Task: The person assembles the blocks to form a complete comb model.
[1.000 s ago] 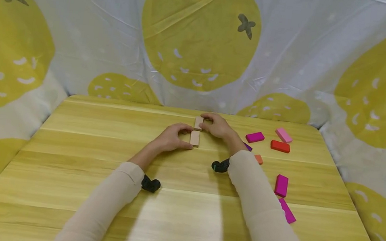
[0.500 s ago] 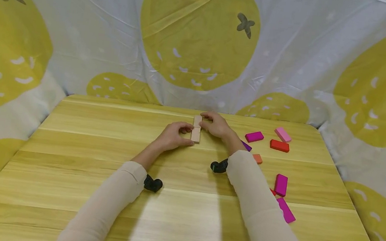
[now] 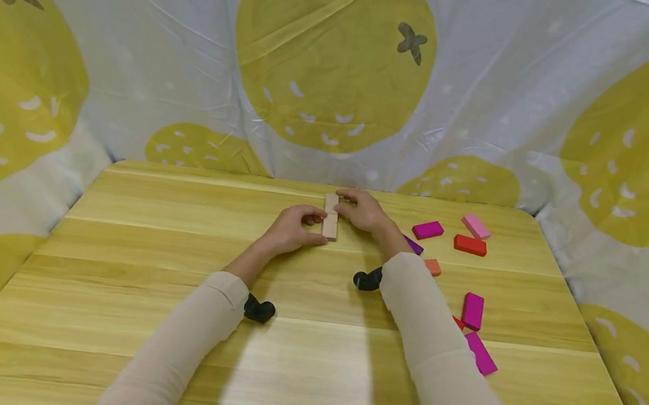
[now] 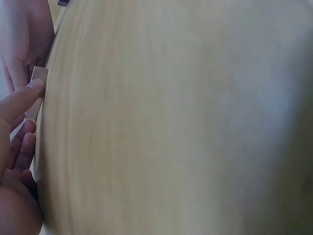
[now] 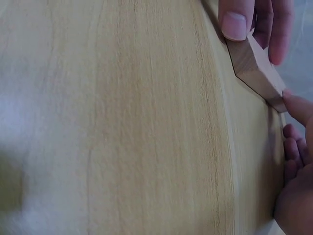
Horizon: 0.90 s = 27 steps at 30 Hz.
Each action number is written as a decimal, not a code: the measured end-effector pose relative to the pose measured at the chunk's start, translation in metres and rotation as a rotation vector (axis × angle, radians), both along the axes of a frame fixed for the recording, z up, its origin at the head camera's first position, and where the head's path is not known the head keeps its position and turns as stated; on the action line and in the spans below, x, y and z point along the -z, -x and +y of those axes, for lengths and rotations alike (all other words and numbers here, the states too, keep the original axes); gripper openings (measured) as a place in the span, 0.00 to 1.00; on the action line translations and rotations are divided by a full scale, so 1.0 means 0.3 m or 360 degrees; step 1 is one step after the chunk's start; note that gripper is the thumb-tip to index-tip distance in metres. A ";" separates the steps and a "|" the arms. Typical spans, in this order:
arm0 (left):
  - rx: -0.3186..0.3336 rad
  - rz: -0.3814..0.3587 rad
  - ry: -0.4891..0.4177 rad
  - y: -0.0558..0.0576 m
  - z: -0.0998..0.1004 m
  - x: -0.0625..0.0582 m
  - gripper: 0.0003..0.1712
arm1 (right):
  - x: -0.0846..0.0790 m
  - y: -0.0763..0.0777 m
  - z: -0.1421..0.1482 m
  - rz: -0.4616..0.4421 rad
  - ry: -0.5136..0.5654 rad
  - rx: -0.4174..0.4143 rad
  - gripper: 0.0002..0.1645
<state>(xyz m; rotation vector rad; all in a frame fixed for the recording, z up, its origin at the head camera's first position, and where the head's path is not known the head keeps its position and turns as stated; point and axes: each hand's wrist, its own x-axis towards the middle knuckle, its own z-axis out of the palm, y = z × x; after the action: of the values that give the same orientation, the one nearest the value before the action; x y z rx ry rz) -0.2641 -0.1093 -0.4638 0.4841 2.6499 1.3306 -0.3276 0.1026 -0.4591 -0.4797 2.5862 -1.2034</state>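
Note:
Two plain wooden blocks lie end to end at the far middle of the table, the near block [image 3: 330, 228] meeting the far block [image 3: 331, 202]. My left hand [image 3: 290, 229] pinches the near block from the left, its thumb at the near end and its fingers by the joint. From the right, my right hand [image 3: 365, 212] holds the far block between thumb and fingers. The right wrist view has a pale wooden side [image 5: 257, 78] between the two hands. In the left wrist view, the left thumb presses a block's end [image 4: 40, 73].
Coloured blocks lie at the right: a magenta block [image 3: 428, 230], a pink block [image 3: 476, 226], a red block [image 3: 470, 245] and several others, some partly behind the right sleeve [image 3: 425, 325]. A patterned curtain [image 3: 195, 62] hangs behind the table's far edge.
The left hand has pushed the near block away from me, closing the small offset and gap to the far block. Over the last half second, both hands stay almost still.

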 end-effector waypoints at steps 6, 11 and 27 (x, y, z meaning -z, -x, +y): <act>0.0034 -0.0045 0.0013 0.007 -0.011 -0.009 0.35 | 0.006 -0.002 0.000 -0.0005 0.0002 0.0026 0.34; 0.0040 0.0045 0.0031 0.029 -0.026 -0.021 0.35 | -0.014 -0.019 0.033 -0.0088 0.0111 0.0085 0.35; 0.0185 0.0079 0.0280 0.087 -0.021 -0.008 0.32 | -0.229 -0.159 0.307 0.0092 0.0054 -0.0127 0.24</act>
<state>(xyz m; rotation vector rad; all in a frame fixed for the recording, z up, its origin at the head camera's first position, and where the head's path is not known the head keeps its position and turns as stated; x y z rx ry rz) -0.2902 -0.1157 -0.4615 0.6428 2.6998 1.0549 -0.2799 0.1947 -0.3904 -0.6270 2.5716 -1.2258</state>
